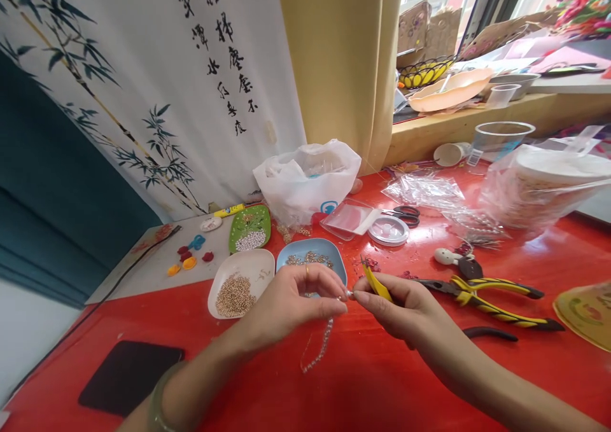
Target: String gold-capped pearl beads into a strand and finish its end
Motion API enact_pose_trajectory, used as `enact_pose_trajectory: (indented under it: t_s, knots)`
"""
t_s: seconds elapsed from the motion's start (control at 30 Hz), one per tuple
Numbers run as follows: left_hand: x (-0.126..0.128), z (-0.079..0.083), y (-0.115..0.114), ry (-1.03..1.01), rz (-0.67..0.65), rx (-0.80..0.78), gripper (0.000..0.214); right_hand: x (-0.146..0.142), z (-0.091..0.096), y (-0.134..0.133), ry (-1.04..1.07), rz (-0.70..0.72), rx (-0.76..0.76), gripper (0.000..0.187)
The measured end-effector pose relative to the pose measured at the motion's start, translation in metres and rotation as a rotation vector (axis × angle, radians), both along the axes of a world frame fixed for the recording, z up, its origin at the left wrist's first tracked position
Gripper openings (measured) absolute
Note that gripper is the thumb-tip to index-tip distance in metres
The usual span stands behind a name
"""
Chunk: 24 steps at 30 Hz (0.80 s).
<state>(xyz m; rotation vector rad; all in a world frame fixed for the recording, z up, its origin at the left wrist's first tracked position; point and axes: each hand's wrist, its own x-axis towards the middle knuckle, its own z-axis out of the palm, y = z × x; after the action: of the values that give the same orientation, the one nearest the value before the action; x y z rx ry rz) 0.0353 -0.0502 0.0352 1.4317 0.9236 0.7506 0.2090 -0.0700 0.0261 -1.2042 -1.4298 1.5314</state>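
Observation:
A beaded strand [325, 343] of small pale, shiny beads hangs in a curve from my left hand [298, 298], whose thumb and fingers pinch its upper end. My right hand [398, 308] is closed around small yellow snips [376, 284], their narrow dark tips pointing up and to the left. Its thumb and fingertip also meet a small bead [351, 294] right beside my left fingertips. Behind my left hand stands a blue dish [340, 258] with gold beads, partly hidden. Left of it, a white dish [216, 273] holds many gold beads [235, 296].
A green tray [265, 219] bears white beads. Pliers [496, 298] lie right of my right hand. Scissors [405, 214], a clear spool [388, 230] and a white plastic bag [305, 177] are farther back. A black phone [128, 376] lies at the left on the red table [382, 394].

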Motion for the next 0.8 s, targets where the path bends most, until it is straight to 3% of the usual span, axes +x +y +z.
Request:
enact_pose_trajectory:
  t_s: [0.23, 0.37, 0.53, 0.8]
  knots:
    - [0.008, -0.008, -0.005, -0.126, 0.163, 0.043, 0.01, -0.004, -0.003, -0.003, 0.093, 0.057, -0.147, 0.027]
    - [0.011, -0.011, -0.007, -0.181, 0.216, -0.017, 0.012, -0.006, -0.005, -0.004, 0.111, 0.052, -0.178, 0.03]
    - [0.014, -0.016, -0.005, -0.194, 0.252, -0.067, 0.011, -0.008, -0.008, -0.006, 0.081, 0.015, -0.102, 0.026]
    - [0.014, -0.019, -0.006, -0.33, 0.149, -0.321, 0.007, -0.007, -0.013, -0.007, 0.121, -0.01, 0.076, 0.024]
